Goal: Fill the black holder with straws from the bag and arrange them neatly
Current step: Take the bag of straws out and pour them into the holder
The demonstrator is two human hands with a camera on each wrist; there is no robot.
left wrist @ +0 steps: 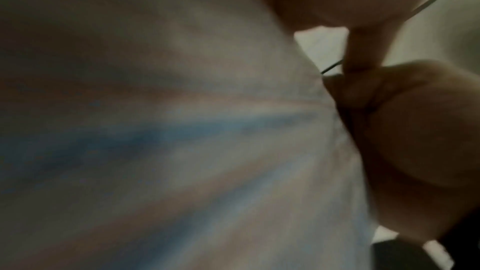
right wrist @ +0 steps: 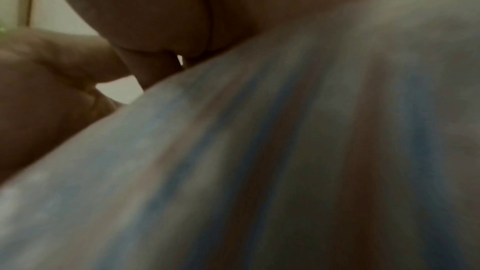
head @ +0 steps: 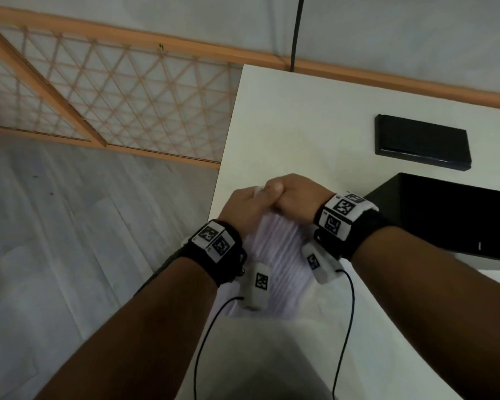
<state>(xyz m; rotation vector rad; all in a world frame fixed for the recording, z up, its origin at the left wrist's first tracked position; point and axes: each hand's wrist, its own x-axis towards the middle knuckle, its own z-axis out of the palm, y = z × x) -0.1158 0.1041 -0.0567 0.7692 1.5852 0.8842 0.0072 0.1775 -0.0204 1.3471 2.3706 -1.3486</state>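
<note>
A clear bag of straws (head: 280, 255), with white, blue and reddish stripes, hangs at the white table's left front edge. My left hand (head: 248, 206) and right hand (head: 292, 197) meet at the bag's gathered top, and both pinch it with curled fingers. Both wrist views are blurred, with the bag (left wrist: 182, 130) (right wrist: 285, 151) filling most of each. A black open box (head: 451, 217) sits just right of my right wrist. A flat black rectangular piece (head: 422, 142) lies farther back on the table. I cannot tell which of these two is the holder.
The white table (head: 315, 125) ends at a left edge beside my left hand, with grey floor (head: 70, 255) below. A wooden lattice panel (head: 113, 96) leans against the wall behind. Cables from the wrist cameras hang under both forearms.
</note>
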